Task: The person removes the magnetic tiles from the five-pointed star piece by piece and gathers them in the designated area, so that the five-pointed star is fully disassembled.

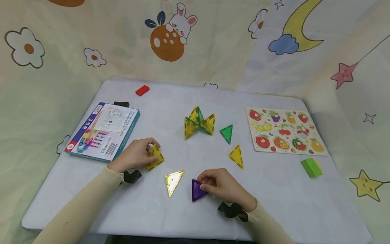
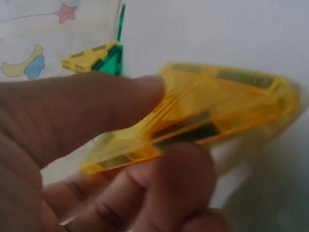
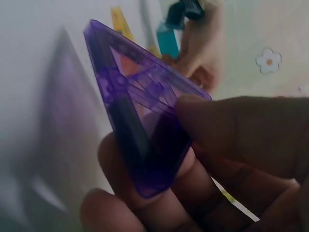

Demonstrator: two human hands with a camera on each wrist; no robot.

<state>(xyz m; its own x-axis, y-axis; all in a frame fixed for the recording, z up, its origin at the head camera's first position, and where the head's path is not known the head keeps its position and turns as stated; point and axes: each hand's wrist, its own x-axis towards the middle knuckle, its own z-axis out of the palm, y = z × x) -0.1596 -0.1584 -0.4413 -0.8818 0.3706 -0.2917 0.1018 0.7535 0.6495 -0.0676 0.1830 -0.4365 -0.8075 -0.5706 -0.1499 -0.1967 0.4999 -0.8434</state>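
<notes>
My left hand (image 1: 138, 154) pinches a yellow translucent triangle tile (image 1: 155, 158) between thumb and fingers; the same tile (image 2: 203, 116) fills the left wrist view. My right hand (image 1: 220, 186) grips a purple triangle tile (image 1: 197, 190), seen close up as a purple tile (image 3: 140, 125) held by thumb and fingers. Between the hands a pale yellow triangle (image 1: 173, 181) lies flat. Farther back stands a small built cluster of yellow and green tiles (image 1: 198, 122). A green triangle (image 1: 226, 133) and a yellow triangle (image 1: 236, 156) lie to its right.
A boxed toy (image 1: 103, 131) lies at the left of the white table (image 1: 152, 217), a dark block behind it. A red block (image 1: 142, 90) sits at the back. A fruit peg puzzle board (image 1: 284, 130) lies at the right, with a green block (image 1: 311, 167) near it.
</notes>
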